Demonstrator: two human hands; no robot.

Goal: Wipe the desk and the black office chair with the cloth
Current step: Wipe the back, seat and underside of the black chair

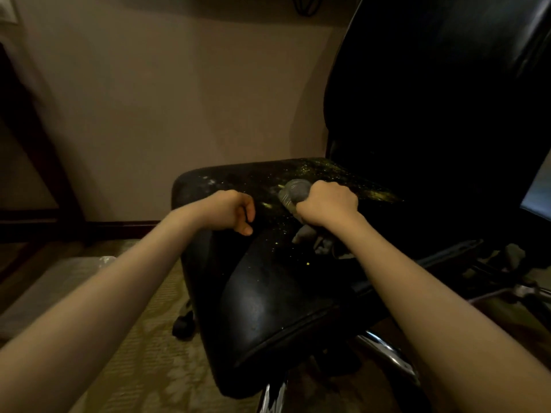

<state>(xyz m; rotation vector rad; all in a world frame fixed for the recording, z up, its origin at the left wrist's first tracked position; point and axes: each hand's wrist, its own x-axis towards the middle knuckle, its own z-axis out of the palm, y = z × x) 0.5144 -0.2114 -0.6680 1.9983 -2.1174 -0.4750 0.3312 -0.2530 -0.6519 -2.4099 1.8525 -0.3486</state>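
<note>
Two bare hands reach over one black office chair (432, 99), seen from above at the wearer's head. The right hand (326, 205) is closed tight around the single grey cloth (293, 192), which is bunched into a wad that bulges out past the knuckles and trails a loose end below the wrist; the wad presses on the rear of the seat (268, 293), close to the foot of the tall, glossy backrest. The left hand (229, 211) sits just beside it, toward the seat's left edge, its fingers curled in against the thumb with nothing in them. The seat's black surface is scattered with yellow specks, thickest behind the cloth, and shows pale dusty smears near its far left corner and a dull grey film at the front. Below it, one black caster (182, 323) and two chrome base legs (390, 356) stand on patterned carpet (143, 338) before a plain beige wall (179, 99).
</note>
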